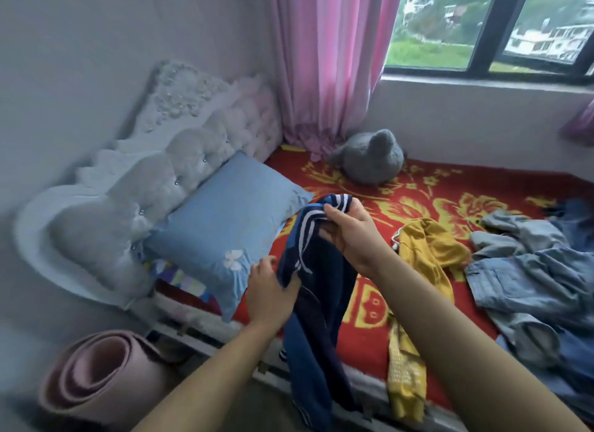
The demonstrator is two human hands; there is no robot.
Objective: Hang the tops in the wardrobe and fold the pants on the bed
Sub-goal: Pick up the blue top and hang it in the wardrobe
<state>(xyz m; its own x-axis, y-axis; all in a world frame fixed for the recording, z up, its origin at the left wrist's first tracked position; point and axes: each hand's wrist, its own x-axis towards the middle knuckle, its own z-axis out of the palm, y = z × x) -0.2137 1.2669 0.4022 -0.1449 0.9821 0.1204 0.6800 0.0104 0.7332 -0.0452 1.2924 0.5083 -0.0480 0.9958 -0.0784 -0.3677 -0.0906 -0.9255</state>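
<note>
Nearest, my left hand (270, 290) pinches the navy garment (318, 319) low; my right hand (350, 235) grips its striped edge higher, over the bed (418, 187)

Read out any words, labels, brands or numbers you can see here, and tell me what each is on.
No text here can be read.
Red blanket: blocky yellow shapes near its front edge may be characters, partly covered by the navy garment; unreadable.
Navy garment: white stripes only, no label showing.
Blue pillow: a white butterfly, no words.
</note>
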